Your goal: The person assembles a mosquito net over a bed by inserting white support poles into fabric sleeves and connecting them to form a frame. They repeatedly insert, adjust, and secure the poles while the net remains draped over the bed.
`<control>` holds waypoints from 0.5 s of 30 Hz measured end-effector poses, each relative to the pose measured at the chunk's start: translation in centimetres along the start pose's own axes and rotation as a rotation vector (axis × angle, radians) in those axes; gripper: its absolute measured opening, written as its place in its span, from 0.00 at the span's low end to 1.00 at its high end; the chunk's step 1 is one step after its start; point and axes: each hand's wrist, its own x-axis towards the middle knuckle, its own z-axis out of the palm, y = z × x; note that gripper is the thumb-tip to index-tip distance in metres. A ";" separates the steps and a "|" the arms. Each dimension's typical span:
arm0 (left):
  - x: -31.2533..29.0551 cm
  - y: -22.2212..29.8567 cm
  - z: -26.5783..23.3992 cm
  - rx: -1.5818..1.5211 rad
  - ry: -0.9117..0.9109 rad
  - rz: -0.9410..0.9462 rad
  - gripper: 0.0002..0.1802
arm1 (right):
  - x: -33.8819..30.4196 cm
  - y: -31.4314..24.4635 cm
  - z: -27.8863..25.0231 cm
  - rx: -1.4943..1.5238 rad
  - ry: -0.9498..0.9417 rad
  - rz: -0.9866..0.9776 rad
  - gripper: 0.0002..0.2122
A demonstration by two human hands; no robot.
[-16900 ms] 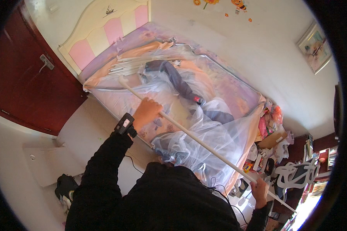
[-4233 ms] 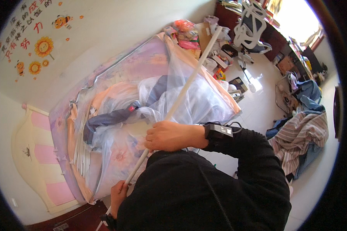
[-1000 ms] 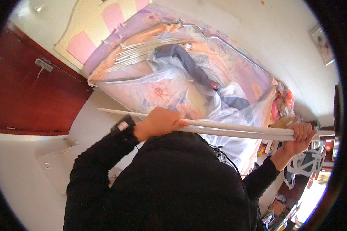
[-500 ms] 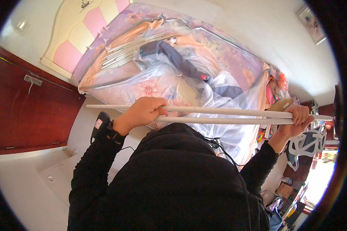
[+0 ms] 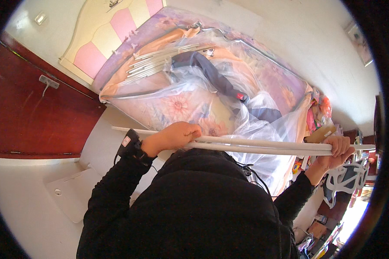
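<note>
A: What's held, your end?

B: On my feed the L hand point(image 5: 175, 134) is curled round one of two white poles point(image 5: 263, 143); can't tell if it's got the 2nd as well. R hand point(image 5: 336, 151) is wrapped round both.

A: Where do they sit?

B: Side by side across the front of the black jacket point(image 5: 203, 207), in front of the netting point(image 5: 263, 166) as I see it. One end sticks out past the L hand, another bit past the R.

A: And the bed point(image 5: 177, 105)?

B: Loose pile of thin white rods point(image 5: 147, 64) on it, btwn the headboard point(image 5: 97, 39) and a dark cloth point(image 5: 207, 75), plus the netting.

A: Anything else?

B: Black box point(image 5: 126, 142) strapped at the L wrist, red-brown door point(image 5: 34, 108) far L, chair point(image 5: 348, 179) nr the R hand in view.
</note>
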 end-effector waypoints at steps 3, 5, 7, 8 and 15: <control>-0.2 0.1 0.6 -0.209 0.083 0.074 0.11 | 0.1 -0.1 -0.1 -0.014 0.012 -0.002 0.18; -0.2 -0.1 0.7 -0.168 0.032 0.021 0.11 | 0.2 -0.1 -0.2 0.006 0.006 0.000 0.18; -0.1 -0.3 0.6 -0.118 0.000 0.026 0.11 | 0.3 -0.1 -0.3 0.011 0.004 0.013 0.18; -0.1 -0.3 0.7 -0.081 0.019 0.048 0.12 | 0.4 0.0 -0.4 0.031 0.002 0.031 0.18; -0.2 -0.4 1.0 -0.169 0.009 -0.027 0.14 | 0.6 -0.1 -0.7 0.025 0.004 0.028 0.18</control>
